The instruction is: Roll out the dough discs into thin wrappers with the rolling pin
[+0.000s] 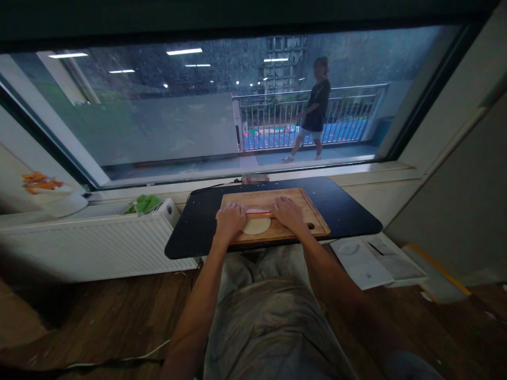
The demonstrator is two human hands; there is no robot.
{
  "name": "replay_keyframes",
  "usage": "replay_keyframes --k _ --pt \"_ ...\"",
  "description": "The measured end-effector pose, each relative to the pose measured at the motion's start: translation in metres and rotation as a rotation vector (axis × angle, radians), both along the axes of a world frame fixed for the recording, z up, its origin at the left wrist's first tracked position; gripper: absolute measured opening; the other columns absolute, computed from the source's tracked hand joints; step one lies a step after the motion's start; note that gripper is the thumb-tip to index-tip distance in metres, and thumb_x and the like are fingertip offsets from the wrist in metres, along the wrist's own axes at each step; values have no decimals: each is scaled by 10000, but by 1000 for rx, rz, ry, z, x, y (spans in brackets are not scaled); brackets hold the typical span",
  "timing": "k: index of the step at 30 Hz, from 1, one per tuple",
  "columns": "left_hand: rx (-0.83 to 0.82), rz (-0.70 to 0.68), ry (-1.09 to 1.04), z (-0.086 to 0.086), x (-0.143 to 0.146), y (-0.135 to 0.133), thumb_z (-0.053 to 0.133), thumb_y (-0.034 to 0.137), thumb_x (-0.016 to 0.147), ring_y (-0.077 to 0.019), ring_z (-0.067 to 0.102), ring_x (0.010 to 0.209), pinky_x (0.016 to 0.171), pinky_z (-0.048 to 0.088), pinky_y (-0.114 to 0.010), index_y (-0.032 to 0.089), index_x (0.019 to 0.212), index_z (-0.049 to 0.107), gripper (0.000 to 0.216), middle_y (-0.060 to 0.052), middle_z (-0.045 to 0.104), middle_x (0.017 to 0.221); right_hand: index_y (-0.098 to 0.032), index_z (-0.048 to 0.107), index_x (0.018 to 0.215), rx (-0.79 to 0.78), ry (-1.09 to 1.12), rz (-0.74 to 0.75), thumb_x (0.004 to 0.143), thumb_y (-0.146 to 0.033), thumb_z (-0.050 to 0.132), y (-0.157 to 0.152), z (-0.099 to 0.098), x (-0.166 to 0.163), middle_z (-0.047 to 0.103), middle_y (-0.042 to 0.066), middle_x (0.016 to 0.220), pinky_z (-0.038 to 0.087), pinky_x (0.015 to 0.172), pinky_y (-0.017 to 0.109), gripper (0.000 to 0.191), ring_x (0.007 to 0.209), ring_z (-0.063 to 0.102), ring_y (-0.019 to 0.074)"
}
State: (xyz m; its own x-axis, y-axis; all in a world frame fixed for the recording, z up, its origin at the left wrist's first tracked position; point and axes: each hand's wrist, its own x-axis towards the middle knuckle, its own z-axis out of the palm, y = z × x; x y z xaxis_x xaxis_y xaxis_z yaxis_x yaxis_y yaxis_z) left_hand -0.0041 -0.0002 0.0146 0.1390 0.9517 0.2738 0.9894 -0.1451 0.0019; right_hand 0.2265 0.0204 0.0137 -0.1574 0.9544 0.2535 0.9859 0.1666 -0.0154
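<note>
A thin rolling pin [259, 215] lies crosswise over a wooden cutting board [312, 210]. My left hand [230, 218] is curled over its left end, and my right hand [287, 212] covers the right end. Just on the near side of the pin, a flat, pale round of dough [256, 227] rests on the board, its far edge at the pin. Both ends of the pin are hidden beneath my hands.
The board sits on a black tabletop [352, 224] under a wide window. Left of it is a white radiator [99, 248] with a green cloth-like item [144, 203] on top. White flat boxes [360, 258] lie low at right. Outside, a person [317, 108] walks past a railing.
</note>
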Motion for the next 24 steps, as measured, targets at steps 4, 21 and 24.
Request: replay_keyframes --k 4,21,24 --pt "37 49 -55 -9 3 -26 247 377 1192 -316 761 1193 993 549 -421 137 1302 770 586 -191 805 1303 -164 743 1329 26 10 27 1170 -273 363 -3 -2 0 748 165 1406 437 1191 369 426 1354 634 276" --pt "-15 12 -81 0 -6 46 324 338 1154 -362 459 1634 1267 437 -543 182 1684 529 590 -171 638 1650 -171 676 1521 -6 -4 46 1164 -285 355 -8 1 0 700 181 1546 486 1165 426 493 1385 649 313" --pt "-31 19 -63 2 -6 44 302 349 1164 -357 518 1582 1188 506 -501 159 1657 549 583 -187 676 1598 -156 654 1537 -7 0 54 1175 -289 348 -6 0 1 683 181 1568 472 1180 410 492 1408 636 296"
